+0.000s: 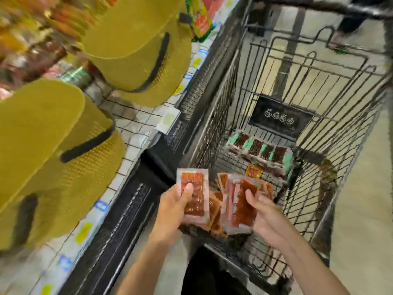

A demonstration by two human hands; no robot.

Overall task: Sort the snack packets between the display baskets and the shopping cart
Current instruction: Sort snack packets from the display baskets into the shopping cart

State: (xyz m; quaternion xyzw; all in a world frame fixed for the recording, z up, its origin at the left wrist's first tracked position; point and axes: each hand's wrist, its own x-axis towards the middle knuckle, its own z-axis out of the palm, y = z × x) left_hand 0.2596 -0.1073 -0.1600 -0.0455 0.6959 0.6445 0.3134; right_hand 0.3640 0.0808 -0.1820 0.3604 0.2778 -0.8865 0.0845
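A black wire shopping cart (331, 145) fills the right half of the view. My left hand (172, 207) holds a clear snack packet (194, 194) with reddish-brown contents above the cart's near corner. My right hand (265, 211) grips a similar packet (243, 204) from a fanned bundle of orange and pink packets (221, 207) between the hands. Deeper in the cart lies a row of green-edged packets with dark contents (261, 151) and one small orange packet (253, 171). Two yellow woven display baskets (136, 45) (49, 158) hang at the left.
A shelf edge with yellow and blue price tags (85, 228) runs diagonally between the baskets and the cart. Blurred packaged goods fill the shelves at top left. Another person's legs (348, 20) stand beyond the cart. Pale tiled floor lies to the right.
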